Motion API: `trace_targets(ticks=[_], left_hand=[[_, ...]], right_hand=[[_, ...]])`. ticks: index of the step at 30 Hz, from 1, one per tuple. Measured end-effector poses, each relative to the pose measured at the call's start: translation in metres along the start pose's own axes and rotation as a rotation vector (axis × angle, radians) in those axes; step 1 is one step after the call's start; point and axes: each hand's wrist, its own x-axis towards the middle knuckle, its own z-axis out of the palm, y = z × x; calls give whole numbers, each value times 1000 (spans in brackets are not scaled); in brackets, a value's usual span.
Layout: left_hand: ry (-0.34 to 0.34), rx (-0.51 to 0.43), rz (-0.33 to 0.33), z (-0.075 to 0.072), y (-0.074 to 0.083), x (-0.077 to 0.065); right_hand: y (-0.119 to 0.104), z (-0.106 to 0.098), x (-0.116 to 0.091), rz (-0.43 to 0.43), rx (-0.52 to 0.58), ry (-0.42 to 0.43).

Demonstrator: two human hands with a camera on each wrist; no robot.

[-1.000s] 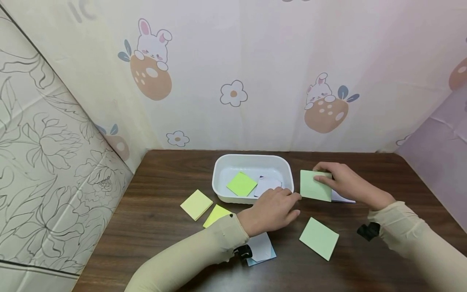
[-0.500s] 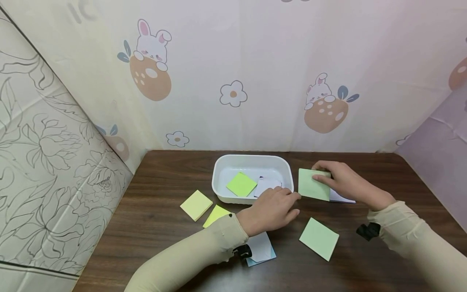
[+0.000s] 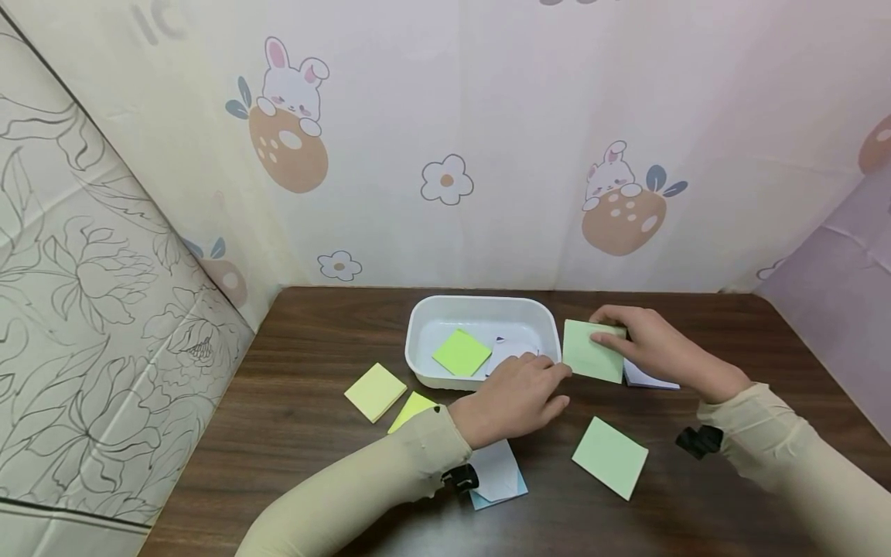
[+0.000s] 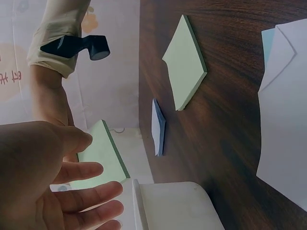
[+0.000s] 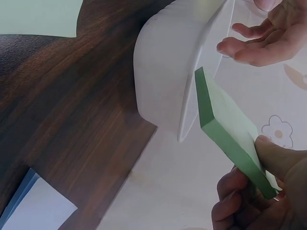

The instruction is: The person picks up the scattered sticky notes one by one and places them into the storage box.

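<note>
Between thumb and fingers, my right hand (image 3: 650,340) pinches a pale green sticky note pad (image 3: 590,357) just right of the white plastic tub (image 3: 445,382). The right wrist view shows the pad (image 5: 232,127) tilted, its thick darker green edge facing the camera. My left hand (image 3: 511,398) hovers at the tub's front right corner with loosely spread fingers and nothing in them. Inside the tub lie a bright green pad (image 3: 461,353) and a white pad (image 3: 506,352), the latter partly hidden by my left hand.
Another pale green pad (image 3: 610,458) lies front right. A white-topped blue pad (image 3: 649,377) is partly behind my right hand. Under my left sleeve are a white-and-blue pad (image 3: 497,472) and a yellow pad (image 3: 412,410); a pale yellow pad (image 3: 376,392) lies left.
My right hand has shifted slightly left with the pale green sticky note pad, bringing it closer to the tub's right rim. The left hand stays almost in place.
</note>
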Motion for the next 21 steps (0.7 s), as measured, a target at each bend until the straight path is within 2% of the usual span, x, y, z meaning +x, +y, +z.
trace_targets(ticks=[21], left_hand=[[66,30,17,-2,-11,-7]], right_hand=[[-10,6,7,-25,35,8]])
